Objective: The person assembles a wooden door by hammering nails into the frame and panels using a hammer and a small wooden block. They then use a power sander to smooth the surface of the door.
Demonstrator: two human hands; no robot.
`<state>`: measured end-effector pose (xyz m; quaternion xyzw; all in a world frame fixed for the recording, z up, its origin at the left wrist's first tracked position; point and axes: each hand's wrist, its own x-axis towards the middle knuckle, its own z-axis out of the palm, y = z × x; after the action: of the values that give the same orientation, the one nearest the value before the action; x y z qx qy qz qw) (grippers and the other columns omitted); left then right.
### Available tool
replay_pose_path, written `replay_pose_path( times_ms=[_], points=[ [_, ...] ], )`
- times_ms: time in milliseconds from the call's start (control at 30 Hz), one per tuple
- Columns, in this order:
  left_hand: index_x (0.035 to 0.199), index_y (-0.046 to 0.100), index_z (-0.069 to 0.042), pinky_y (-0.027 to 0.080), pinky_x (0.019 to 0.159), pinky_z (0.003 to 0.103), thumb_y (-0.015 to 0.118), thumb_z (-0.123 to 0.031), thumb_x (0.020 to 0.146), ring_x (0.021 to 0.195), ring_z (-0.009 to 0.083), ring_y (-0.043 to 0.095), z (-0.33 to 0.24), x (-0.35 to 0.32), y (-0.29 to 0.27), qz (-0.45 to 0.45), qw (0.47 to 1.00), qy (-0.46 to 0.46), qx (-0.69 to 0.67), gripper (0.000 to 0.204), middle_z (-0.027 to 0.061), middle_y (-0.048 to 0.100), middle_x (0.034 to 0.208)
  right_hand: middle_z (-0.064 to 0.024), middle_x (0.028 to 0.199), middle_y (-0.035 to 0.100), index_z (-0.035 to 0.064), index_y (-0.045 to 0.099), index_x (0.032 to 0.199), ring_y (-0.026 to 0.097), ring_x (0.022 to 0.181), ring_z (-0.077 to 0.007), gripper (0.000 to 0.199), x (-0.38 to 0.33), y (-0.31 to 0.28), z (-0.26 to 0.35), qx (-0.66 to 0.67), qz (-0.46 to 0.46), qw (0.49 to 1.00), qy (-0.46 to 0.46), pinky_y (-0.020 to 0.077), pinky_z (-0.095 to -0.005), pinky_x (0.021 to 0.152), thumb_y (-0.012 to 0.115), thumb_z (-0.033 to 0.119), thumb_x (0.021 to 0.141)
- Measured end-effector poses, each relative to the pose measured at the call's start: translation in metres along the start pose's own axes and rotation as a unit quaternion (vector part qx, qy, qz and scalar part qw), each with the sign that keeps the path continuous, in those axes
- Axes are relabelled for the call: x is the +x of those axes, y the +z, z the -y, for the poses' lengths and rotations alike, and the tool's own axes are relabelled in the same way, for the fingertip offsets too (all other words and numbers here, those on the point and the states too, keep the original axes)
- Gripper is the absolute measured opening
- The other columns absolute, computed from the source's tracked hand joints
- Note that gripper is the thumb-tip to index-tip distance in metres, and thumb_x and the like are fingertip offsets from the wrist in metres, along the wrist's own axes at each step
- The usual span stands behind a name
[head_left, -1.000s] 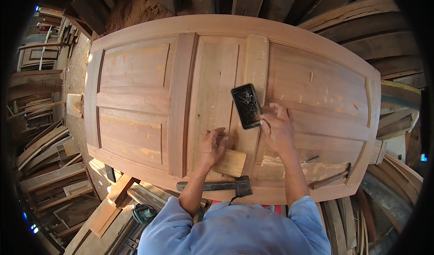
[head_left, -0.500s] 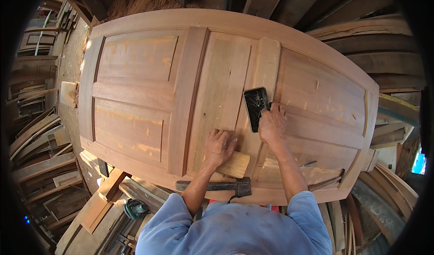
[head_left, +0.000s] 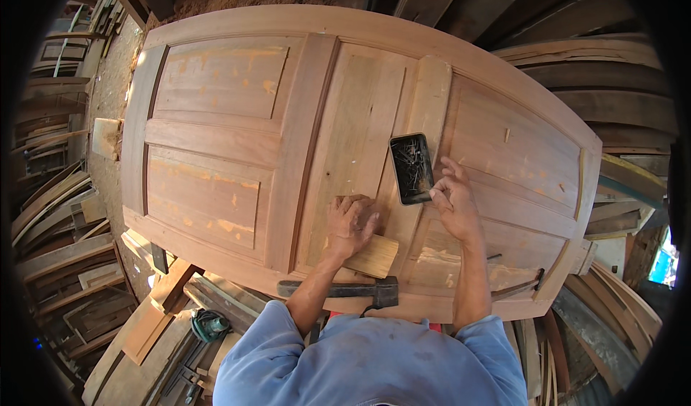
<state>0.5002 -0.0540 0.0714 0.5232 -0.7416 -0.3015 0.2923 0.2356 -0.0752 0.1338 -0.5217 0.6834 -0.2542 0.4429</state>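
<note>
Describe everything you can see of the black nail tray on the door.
The black nail tray is a shallow, open-topped rectangle with rounded corners, low walls and a thin rim; whether it is plastic or metal is unclear. It holds a loose jumble of nails, some dark, some silvery, with a brownish patch near its lower right corner. It sits open side up on the wooden door, its far end angled slightly left. The right hand's fingertips are at that corner; contact is hard to confirm.

Soft light covers the door (head_left: 356,129), bowed by fisheye distortion, with dim planks (head_left: 486,4) beyond it and glare (head_left: 664,265) to its right.
</note>
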Motion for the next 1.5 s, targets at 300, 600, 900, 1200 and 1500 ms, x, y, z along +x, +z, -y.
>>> replay_pose_path(
  times_ms=[300, 600, 900, 1200, 1500],
  points=[
    [0.110, 0.075, -0.002, 0.053, 0.089, 0.031, 0.078, -0.010, 0.094, 0.103, 0.0153, 0.066, -0.086, 0.006, 0.015, 0.064, 0.893, -0.201, -0.397, 0.018, 0.0070, 0.073, 0.109, -0.0166, 0.155, 0.046, 0.0020, 0.065, 0.091, 0.047, 0.134, -0.0241, 0.018, -0.061, 0.014, -0.002, 0.322, 0.029, 0.946, -0.032, 0.0398, -0.0412, 0.110, 0.067, 0.019, 0.098],
    [0.109, 0.064, -0.003, 0.053, 0.095, 0.031, 0.063, -0.006, 0.104, 0.107, 0.0153, 0.065, -0.121, -0.064, 0.027, 0.045, 0.816, -0.216, -0.534, 0.006, 0.0078, 0.071, 0.115, -0.0165, 0.137, 0.059, -0.0020, 0.067, 0.096, 0.056, 0.120, -0.0249, 0.021, -0.139, 0.018, -0.025, 0.241, 0.011, 0.971, -0.008, 0.0429, -0.0386, 0.104, 0.061, 0.018, 0.098],
    [0.100, 0.059, -0.003, 0.047, 0.082, 0.053, 0.063, -0.007, 0.092, 0.091, 0.0429, 0.062, -0.034, -0.191, -0.048, 0.130, 0.979, -0.099, 0.122, 0.009, 0.0196, 0.067, 0.094, -0.0305, 0.131, 0.058, 0.0054, 0.054, 0.141, 0.055, 0.123, -0.0504, 0.056, -0.309, -0.104, -0.265, -0.325, -0.370, 0.778, 0.390, 0.0447, -0.0534, 0.106, 0.072, 0.031, 0.095],
    [0.100, 0.062, -0.005, 0.049, 0.081, 0.053, 0.064, -0.007, 0.093, 0.092, 0.0439, 0.063, -0.058, -0.236, -0.026, 0.054, 0.986, -0.108, 0.112, 0.008, 0.0196, 0.067, 0.091, -0.0297, 0.141, 0.054, 0.0002, 0.028, 0.156, 0.061, 0.120, -0.0431, 0.069, -0.336, -0.118, -0.334, -0.059, -0.452, 0.839, 0.296, 0.0468, -0.0488, 0.106, 0.060, 0.009, 0.096],
    [0.104, 0.075, -0.005, 0.053, 0.083, 0.045, 0.065, -0.003, 0.092, 0.092, 0.0390, 0.065, -0.084, -0.200, -0.026, 0.112, 0.990, -0.068, 0.059, 0.016, 0.0200, 0.072, 0.097, -0.0046, 0.080, 0.056, -0.0027, 0.040, 0.148, 0.054, 0.059, -0.0100, 0.049, -0.376, -0.077, -0.194, 0.324, -0.324, 0.881, 0.119, 0.0477, -0.0285, 0.053, 0.056, 0.016, 0.104]
  ],
)
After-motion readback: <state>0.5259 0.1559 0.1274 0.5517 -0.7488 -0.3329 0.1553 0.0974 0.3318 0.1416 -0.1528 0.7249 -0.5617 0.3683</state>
